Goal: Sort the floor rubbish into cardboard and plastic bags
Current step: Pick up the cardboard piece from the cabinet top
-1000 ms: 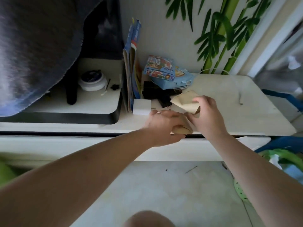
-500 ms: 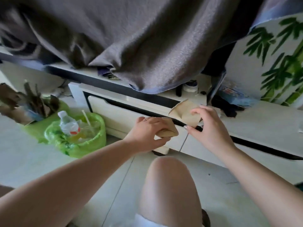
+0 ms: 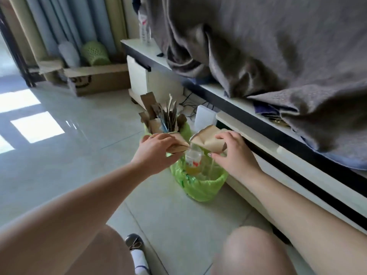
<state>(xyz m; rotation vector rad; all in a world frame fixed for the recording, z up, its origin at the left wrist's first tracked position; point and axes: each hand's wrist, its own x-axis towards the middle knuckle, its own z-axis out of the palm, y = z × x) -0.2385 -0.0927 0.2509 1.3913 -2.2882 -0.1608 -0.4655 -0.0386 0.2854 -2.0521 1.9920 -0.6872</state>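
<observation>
I am holding one brown cardboard scrap (image 3: 179, 144) pinched in my left hand (image 3: 156, 149) and another (image 3: 208, 139) in my right hand (image 3: 234, 153), both above the plastics bag (image 3: 200, 187), and next, I judge, I must carry them to the cardboard bag (image 3: 183, 129) at twelve o'clock.

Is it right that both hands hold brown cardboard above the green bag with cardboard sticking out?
Not quite. In the head view the hands hold cardboard above the nearer green bag, the one with a plastic bottle. The cardboard-filled bag sits behind it.
</observation>
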